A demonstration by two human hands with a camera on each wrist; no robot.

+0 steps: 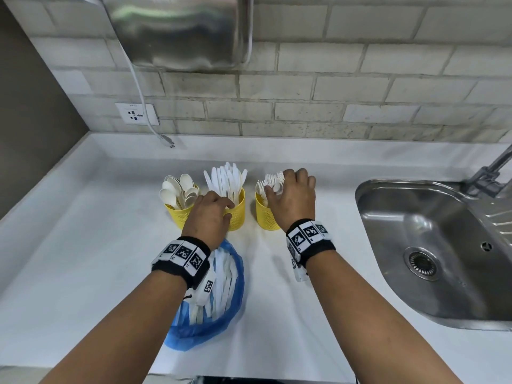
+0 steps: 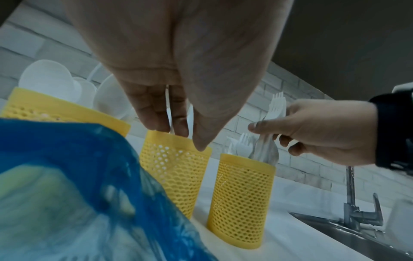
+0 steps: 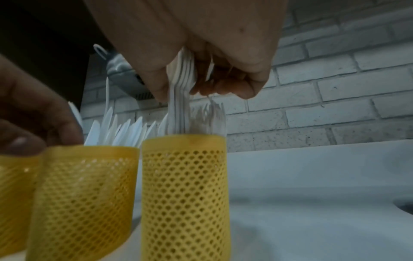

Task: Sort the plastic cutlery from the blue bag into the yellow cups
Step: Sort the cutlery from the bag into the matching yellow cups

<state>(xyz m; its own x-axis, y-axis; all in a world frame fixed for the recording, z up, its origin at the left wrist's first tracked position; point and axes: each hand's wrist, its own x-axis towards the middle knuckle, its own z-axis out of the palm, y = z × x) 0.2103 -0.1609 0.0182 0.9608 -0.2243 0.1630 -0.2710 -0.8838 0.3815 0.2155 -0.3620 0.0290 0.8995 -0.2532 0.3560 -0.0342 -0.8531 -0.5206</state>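
Observation:
Three yellow mesh cups stand in a row on the white counter. The left cup [image 1: 178, 214] holds spoons, the middle cup [image 1: 238, 210] knives, the right cup [image 1: 265, 216] forks. My left hand [image 1: 228, 210] is at the middle cup's front rim, with a thin white knife [image 2: 169, 106] showing between its fingers and thumb. My right hand [image 1: 273, 189] grips a bundle of white forks [image 3: 181, 91] whose lower ends sit inside the right cup [image 3: 184, 194]. The blue bag [image 1: 221, 320] lies open under my left wrist with several white pieces inside.
A steel sink [image 1: 388, 217] with a tap [image 1: 493, 173] lies to the right. A wall socket [image 1: 137, 114] and a loose plug [image 1: 167, 140] are at the back left, beneath a metal wall unit [image 1: 180, 31]. The brick wall runs behind the cups.

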